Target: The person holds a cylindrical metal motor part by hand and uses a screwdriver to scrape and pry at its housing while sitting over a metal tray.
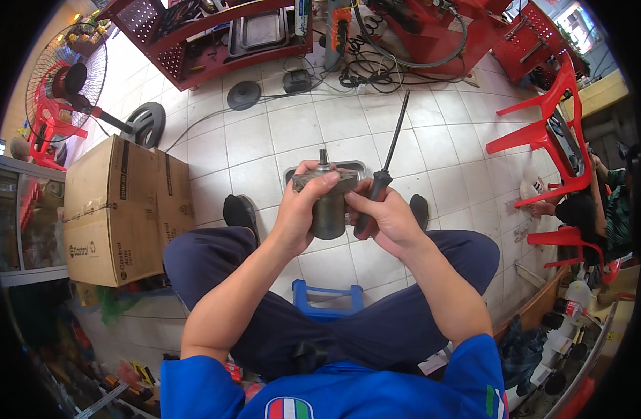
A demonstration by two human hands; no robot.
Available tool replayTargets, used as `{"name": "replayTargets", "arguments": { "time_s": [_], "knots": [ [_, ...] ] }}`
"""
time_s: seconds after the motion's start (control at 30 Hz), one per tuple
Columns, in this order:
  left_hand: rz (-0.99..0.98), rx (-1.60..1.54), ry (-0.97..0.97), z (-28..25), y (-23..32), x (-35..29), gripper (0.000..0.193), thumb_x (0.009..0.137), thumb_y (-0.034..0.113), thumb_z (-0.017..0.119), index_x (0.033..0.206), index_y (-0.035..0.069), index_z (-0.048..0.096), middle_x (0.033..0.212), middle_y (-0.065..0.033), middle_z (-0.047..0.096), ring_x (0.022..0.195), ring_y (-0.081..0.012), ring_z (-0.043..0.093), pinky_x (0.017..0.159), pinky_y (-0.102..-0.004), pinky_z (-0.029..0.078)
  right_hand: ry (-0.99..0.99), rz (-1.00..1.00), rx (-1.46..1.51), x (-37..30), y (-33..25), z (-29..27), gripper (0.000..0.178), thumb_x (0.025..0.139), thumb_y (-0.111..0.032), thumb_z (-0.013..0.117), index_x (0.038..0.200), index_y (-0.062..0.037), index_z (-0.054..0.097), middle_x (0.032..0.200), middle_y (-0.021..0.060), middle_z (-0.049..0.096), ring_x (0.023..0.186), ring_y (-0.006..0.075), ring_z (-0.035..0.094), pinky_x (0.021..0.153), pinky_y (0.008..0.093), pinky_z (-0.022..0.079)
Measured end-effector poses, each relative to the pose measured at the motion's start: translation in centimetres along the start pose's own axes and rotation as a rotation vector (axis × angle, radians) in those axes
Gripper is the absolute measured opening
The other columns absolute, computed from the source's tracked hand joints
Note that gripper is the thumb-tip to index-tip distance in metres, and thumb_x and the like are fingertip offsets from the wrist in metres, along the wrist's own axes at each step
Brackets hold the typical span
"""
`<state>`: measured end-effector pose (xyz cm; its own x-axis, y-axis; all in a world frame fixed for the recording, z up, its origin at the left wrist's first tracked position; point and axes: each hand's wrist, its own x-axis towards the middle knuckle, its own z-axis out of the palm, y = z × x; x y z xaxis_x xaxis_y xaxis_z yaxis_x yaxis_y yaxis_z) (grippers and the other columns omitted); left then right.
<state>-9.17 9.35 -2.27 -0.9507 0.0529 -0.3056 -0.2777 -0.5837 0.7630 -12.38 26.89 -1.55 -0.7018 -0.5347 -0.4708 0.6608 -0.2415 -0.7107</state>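
Observation:
My left hand (297, 207) is wrapped round a small electric motor (329, 215), which looks like a starter motor. Its grey metal cylinder hangs downward, and a short toothed shaft points up from the flanged end. My left thumb lies across the flange. In my right hand (393, 218) is a screwdriver (380, 183) with a black and red handle, its long dark blade pointing up and away. The right fingertips are close against the motor's side; whether they touch it I cannot tell. Behind the motor, partly hidden, a metal tray (363, 167) lies on the floor.
A blue plastic stool (327, 297) stands between my legs on the tiled floor (303, 129). Cardboard boxes (114, 209) are stacked at left below a fan (68, 80). Red tool carts (163, 52), cables (376, 73) and a hose lie ahead. Red chairs (554, 133) and a seated person are at right.

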Motion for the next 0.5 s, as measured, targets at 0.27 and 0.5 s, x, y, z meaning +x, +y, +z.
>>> {"name": "replayTargets", "arguments": {
  "time_s": [0.27,0.5],
  "knots": [
    [-0.055,-0.011,0.013,-0.1,0.1,0.0,0.044,0.089,0.037,0.061,0.118,0.010,0.045,0.120,-0.0162,0.061,0.094,-0.0266,0.066,0.084,-0.0425,0.057,0.033,-0.015,-0.068,0.0,-0.2,0.2,0.016,0.092,-0.019,0.071,0.098,-0.0062,0.064,0.088,0.0036,0.065,0.076,0.0122,0.060,0.067,0.0280,0.047],
    [-0.079,-0.018,0.046,0.2,0.2,-0.2,0.045,0.088,0.042,0.062,0.117,0.011,0.048,0.119,-0.0147,0.061,0.103,-0.0236,0.063,0.088,-0.0413,0.055,-0.033,0.013,0.022,0.7,-0.2,-0.4,0.015,0.091,-0.018,0.073,0.096,-0.0078,0.063,0.087,0.0035,0.063,0.076,0.0118,0.059,0.067,0.0263,0.047]
  ]
}}
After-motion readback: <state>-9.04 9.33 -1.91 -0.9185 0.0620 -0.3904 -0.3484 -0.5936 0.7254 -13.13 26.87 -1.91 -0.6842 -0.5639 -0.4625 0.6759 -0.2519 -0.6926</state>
